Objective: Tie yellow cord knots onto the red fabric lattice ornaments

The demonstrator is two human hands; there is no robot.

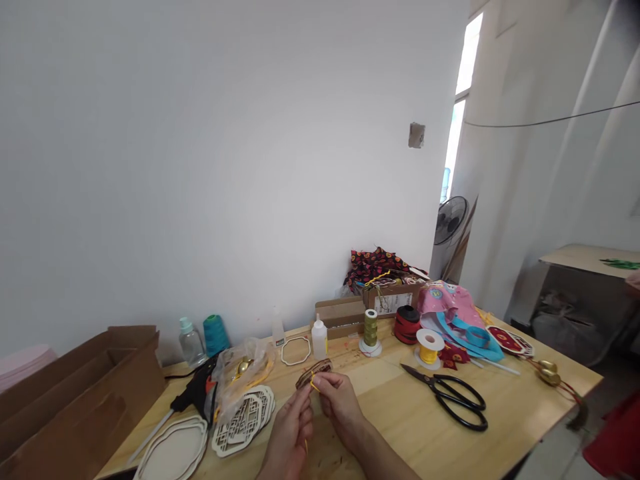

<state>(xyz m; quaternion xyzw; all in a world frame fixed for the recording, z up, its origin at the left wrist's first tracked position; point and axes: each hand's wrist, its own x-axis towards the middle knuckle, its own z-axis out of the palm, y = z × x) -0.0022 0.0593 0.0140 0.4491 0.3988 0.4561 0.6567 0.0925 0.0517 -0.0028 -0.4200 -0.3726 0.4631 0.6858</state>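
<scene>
My left hand (293,421) and my right hand (343,402) meet above the front middle of the wooden table. Both are closed in a pinch on a thin yellow cord (313,381), which forms a small loop between the fingertips. Just beyond the fingertips is a small brown piece with a dark patterned edge (320,369), touching the cord. Its lower part is hidden by my fingers, so its full shape does not show. A bit of cord hangs below my left hand. Black-handled scissors (450,393) lie open to the right of my right hand.
Wooden lattice plates (245,423) and plain scalloped plates (175,450) lie left, near a glue gun (197,390) and cardboard box (75,400). Behind stand a white bottle (319,339), an olive thread spool (371,330) and a yellow spool (429,347). Fabric (447,300) fills the right.
</scene>
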